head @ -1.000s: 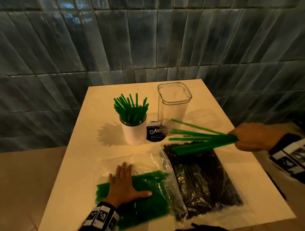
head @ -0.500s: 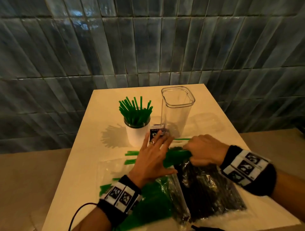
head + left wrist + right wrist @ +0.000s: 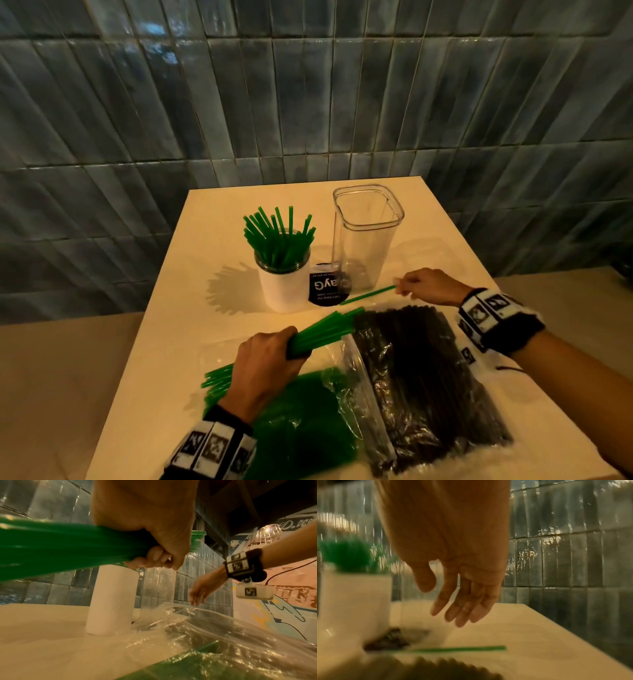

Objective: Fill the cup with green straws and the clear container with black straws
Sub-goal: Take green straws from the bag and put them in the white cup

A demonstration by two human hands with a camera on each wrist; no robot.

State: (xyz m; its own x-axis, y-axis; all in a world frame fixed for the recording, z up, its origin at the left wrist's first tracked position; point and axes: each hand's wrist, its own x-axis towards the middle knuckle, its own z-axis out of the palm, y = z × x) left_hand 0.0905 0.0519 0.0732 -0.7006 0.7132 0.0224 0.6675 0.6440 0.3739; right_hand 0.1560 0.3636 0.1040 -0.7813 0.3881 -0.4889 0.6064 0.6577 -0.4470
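Observation:
My left hand [image 3: 286,344] grips a bundle of green straws [image 3: 325,327] low over the table, in front of the white cup [image 3: 282,287]. The cup holds several upright green straws [image 3: 277,240]. In the left wrist view my fingers [image 3: 154,557] curl round the bundle [image 3: 68,547]. The clear container [image 3: 364,240] stands empty to the right of the cup. One loose green straw [image 3: 368,295] lies on the table before it. My right hand [image 3: 402,287] hovers at that straw's right end, fingers [image 3: 462,608] straight and holding nothing, above the straw [image 3: 453,649].
A clear bag of green straws [image 3: 308,428] lies at the front left, and a bag of black straws [image 3: 421,377] beside it on the right. A round black label [image 3: 325,289] lies between cup and container. The table [image 3: 445,246] backs onto a tiled wall.
Both hands were together on the green bundle; now the left hand alone holds it, nearer me. The right hand has let go and moved right to the loose straw.

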